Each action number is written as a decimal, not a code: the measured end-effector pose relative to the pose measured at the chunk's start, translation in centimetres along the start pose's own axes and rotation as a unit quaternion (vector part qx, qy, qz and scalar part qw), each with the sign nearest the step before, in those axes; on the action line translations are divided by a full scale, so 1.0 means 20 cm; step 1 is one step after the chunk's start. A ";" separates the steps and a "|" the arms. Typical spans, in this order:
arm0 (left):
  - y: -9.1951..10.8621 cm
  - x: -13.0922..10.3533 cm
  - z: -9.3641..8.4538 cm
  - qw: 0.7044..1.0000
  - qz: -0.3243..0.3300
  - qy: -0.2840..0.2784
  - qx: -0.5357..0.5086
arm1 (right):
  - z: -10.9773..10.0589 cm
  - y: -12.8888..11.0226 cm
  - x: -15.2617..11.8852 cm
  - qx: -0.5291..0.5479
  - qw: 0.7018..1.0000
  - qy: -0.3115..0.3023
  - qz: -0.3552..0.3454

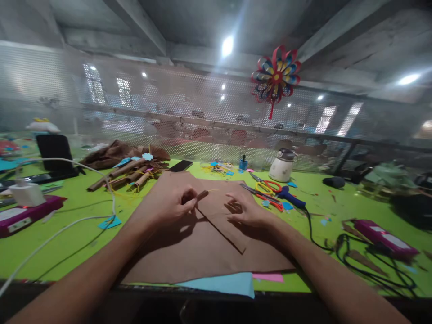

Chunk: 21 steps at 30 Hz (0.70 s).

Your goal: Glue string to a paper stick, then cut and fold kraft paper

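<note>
Front: blue sheet reached the green desk's edge | brown paper covered the middle | left hand: fingers pinched on small brown roll over that paper | right hand: fingers loosely parted, holding nothing, gap between hands | scissors lay beyond, rightward | perforated screen stood behind, concrete ceiling above

A craft workshop, by the look of it — scissors, a corded tool and paper scraps on a green table, a flower ornament hanging above — under a bare concrete ceiling.
</note>
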<state>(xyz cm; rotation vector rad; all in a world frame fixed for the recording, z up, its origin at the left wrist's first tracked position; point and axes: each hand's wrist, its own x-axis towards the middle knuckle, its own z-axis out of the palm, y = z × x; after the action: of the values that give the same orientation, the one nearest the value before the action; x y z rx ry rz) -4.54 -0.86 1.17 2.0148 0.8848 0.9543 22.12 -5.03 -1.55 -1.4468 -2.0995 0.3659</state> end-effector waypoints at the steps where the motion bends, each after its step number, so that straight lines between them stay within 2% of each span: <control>1: 0.01 0.00 0.00 1.000 0.012 -0.014 0.024 | 0.03 -0.02 0.00 0.011 1.000 0.012 -0.006; 5: 0.05 -0.02 -0.02 0.994 0.025 -0.090 0.050 | 0.10 -0.08 0.04 0.084 0.995 0.053 0.000; 7: 0.06 -0.01 -0.04 0.992 0.026 -0.114 0.044 | 0.05 -0.09 0.04 0.109 0.993 0.044 0.028; 9: 0.06 0.00 -0.06 0.993 0.029 -0.107 0.034 | -0.04 -0.07 0.04 0.111 0.992 0.033 0.046; 12: 0.01 0.04 -0.12 0.999 0.030 -0.043 0.004 | -0.22 0.00 0.01 0.097 0.992 0.059 0.057; 16: -0.05 0.09 -0.20 0.996 -0.001 0.089 0.018 | -0.40 0.13 -0.03 0.084 0.985 0.120 0.086; 18: -0.07 0.09 -0.22 0.988 -0.022 0.147 0.030 | -0.44 0.17 -0.04 0.085 0.982 0.137 0.096; 21: -0.08 0.09 -0.22 0.983 -0.054 0.177 0.006 | -0.44 0.16 -0.04 0.082 0.980 0.156 0.091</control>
<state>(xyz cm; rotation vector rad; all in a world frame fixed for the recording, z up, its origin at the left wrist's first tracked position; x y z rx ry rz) -7.74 2.78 2.54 1.8145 1.1797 1.2705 29.83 -5.36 3.67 -1.4938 -1.6579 0.3469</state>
